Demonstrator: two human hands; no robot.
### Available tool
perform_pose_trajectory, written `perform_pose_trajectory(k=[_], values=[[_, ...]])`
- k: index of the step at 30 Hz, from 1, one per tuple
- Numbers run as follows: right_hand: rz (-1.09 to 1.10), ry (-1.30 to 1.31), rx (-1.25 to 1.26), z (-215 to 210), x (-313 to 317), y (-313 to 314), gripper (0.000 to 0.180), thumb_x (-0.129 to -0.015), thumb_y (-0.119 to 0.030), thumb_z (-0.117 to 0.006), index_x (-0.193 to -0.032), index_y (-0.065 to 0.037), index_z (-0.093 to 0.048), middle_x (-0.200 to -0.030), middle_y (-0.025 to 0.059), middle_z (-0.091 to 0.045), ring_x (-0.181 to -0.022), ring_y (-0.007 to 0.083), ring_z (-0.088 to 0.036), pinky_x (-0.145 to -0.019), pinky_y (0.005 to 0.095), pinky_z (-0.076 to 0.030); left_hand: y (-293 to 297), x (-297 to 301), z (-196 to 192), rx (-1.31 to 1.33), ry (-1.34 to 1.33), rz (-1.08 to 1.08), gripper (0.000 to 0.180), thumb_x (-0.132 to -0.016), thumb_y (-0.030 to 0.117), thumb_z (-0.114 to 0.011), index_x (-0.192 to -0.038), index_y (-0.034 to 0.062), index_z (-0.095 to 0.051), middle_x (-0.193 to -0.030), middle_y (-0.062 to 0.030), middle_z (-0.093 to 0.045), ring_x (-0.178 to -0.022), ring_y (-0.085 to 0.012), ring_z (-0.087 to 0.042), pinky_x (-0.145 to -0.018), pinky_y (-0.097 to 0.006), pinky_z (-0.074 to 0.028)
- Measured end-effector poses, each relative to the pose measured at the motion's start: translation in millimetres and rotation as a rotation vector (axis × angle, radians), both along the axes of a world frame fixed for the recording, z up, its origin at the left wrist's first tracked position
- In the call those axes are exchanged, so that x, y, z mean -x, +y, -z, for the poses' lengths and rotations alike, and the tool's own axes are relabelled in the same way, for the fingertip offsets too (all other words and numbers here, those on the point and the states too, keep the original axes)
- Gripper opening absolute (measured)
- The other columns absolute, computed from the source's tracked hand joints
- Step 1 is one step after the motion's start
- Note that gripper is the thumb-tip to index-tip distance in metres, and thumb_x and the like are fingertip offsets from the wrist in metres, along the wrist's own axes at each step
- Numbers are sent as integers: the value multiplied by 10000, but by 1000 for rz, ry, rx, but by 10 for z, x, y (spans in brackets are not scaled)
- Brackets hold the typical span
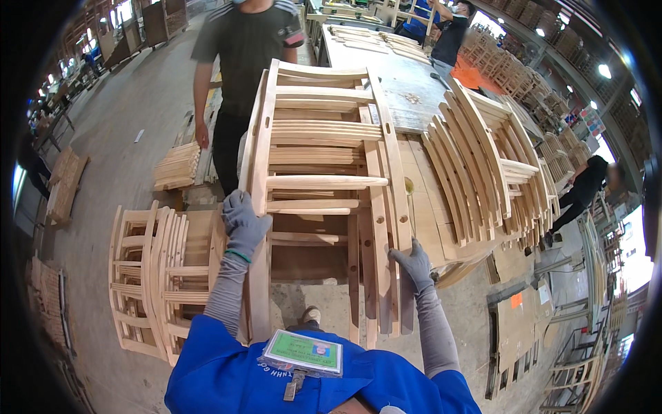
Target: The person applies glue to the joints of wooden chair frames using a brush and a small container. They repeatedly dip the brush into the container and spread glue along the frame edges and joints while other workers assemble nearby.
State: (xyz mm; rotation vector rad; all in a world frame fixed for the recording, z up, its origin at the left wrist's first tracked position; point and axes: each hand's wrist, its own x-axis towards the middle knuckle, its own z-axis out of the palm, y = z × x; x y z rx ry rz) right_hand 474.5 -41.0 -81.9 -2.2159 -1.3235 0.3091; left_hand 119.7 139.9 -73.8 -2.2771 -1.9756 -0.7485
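Observation:
A stack of pale wooden chair-back frames (pixel 325 182) with curved posts and crosswise slats stands in front of me. My left hand (pixel 245 224), in a grey glove, is closed at the left post of the top frame, its fingers curled. Lower down on the other side, my right hand (pixel 412 265), also gloved in grey, grips the right post of a frame; its thumb lies toward the post and the other fingers are partly hidden. More frames lie beneath the top one, with their posts' ends pointing toward me.
Another pile of frames (pixel 483 162) rests on the cardboard-topped table (pixel 431 200) at right. Stacked frames (pixel 162 276) stand on the floor at left, below a bundle of wooden strips (pixel 177 165). A person in a dark shirt (pixel 241 62) stands just beyond my stack. Others work farther off.

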Motion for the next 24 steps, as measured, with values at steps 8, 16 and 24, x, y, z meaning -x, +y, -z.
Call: perform_pose_trajectory(k=[8, 16, 24], values=[[-86, 243, -46, 48, 83, -266, 793, -785, -429, -661, -1343, 23, -323, -1170, 274, -536, -1103, 337, -539, -879, 364, -432, -2, 27, 234, 78, -287, 9, 799, -627, 322, -687, -1315, 40, -392, -1308, -285, -366, -1149, -431, -440, -926, -441, -413], [-123, 356, -89, 493, 393, -1716, 625, -814, -262, -671, -1294, 2, -370, -1079, 141, -584, -984, 184, -553, -775, 292, -468, -1136, 329, 196, 399, -146, -86, 955, -677, 399, -660, -1436, 106, -159, -1435, -277, -187, -1262, -418, -347, -991, -453, -361], [-117, 676, 218, 1215, 878, -3095, 627, -834, -381, -637, -1298, -12, -432, -1226, 180, -525, -1000, 210, -567, -702, 293, -489, -3262, 907, 947, 484, -333, 3, 918, -721, 417, -649, -1437, 105, -168, -1419, -340, -96, -1307, -495, -170, -1070, -432, -232]])
